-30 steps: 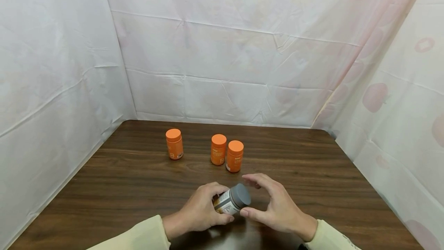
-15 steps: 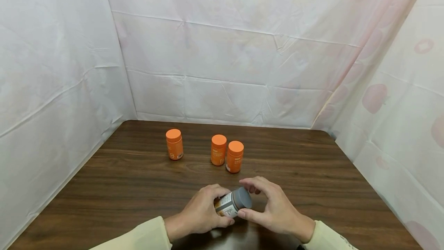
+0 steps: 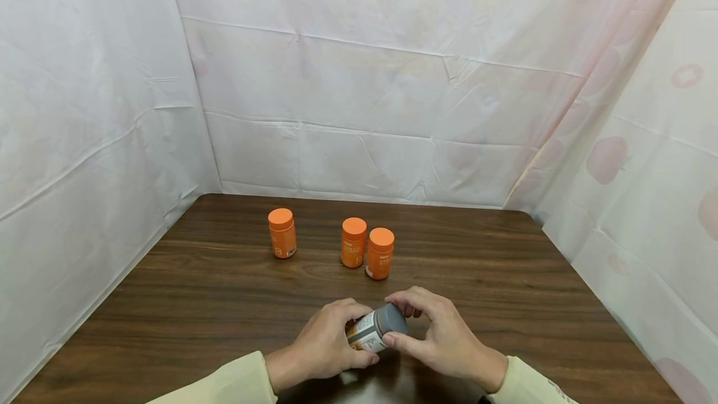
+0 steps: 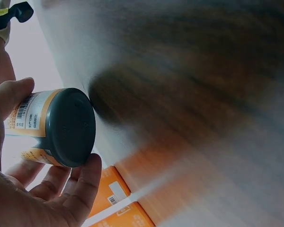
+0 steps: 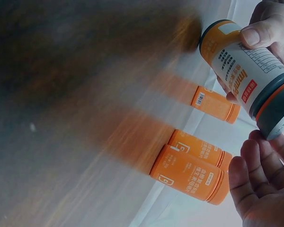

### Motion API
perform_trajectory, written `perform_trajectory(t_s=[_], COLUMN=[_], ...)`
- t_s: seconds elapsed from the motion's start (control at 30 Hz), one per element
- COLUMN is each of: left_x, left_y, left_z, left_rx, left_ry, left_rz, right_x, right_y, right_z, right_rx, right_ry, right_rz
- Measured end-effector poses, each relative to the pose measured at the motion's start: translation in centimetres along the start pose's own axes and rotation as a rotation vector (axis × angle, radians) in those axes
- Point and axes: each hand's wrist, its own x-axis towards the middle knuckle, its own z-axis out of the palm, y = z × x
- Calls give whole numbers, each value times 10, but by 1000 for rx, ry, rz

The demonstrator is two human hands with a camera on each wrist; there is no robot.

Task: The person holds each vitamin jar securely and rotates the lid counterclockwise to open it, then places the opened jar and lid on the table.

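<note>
Pale yellow sleeves (image 3: 224,382) are covering both forearms, nearest the viewer. Ahead of them, the left hand (image 3: 328,340) is gripping the body of a cylindrical bottle with a white-and-orange label (image 3: 367,333), its thumb lying along the near side and its fingers curling round the far side. The bottle is tilting between the two hands, its round dark grey cap (image 3: 392,318) facing the right hand (image 3: 443,336). That hand is pinching the cap's rim, thumb at the near edge, bent fingers at the far edge. Beyond, two orange cylindrical bottles (image 3: 379,255) are standing upright, close together, on a dark brown wood-grain table (image 3: 196,304). A third orange bottle (image 3: 283,235) is standing well apart, to their left. Behind the table, a creased white sheet (image 3: 359,92) is hanging.
</note>
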Motion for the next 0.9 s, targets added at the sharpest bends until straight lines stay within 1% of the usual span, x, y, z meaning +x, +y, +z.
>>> perform_trajectory(t_s=[0.27, 0.5, 0.73, 0.83, 0.9], left_x=[0, 0, 0, -1, -1], left_y=[0, 0, 0, 1, 1], left_z=[-1, -1, -1, -2, -2], left_rx=[16, -6, -1, -3, -5], left_ry=[11, -26, -33, -34, -32], left_rz=[14, -7, -5, 4, 12], right_x=[2, 3, 2, 2, 2], right_y=[0, 0, -1, 0, 1], right_z=[-1, -2, -4, -4, -5], right_rx=[5, 20, 28, 38, 44], right_ry=[10, -9, -37, -50, -58], right_rz=[-33, -38, -27, -43, -67])
